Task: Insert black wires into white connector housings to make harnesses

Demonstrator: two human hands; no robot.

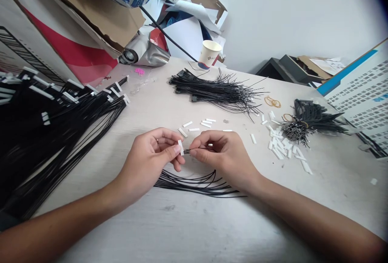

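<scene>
Between the thumb and fingers of my left hand [154, 150] is a small white plastic connector housing [181, 147]. My right hand [221, 154] pinches thin black wires [187, 151] just right of it, and their ends meet the housing's side. Whether the wire ends are seated inside I cannot tell. Below both hands, a loose bundle of black wires [194, 182] curves across the table, partly hidden by my right hand. Several loose white housings [194, 129] lie just beyond my fingers.
A large pile of black cables with white connectors [60, 133] fills the left. Further back lie a black wire bundle [215, 89] and a paper cup [209, 53]. On the right are heaped white housings [277, 144], a tied wire bundle [298, 127] and rubber bands [272, 102].
</scene>
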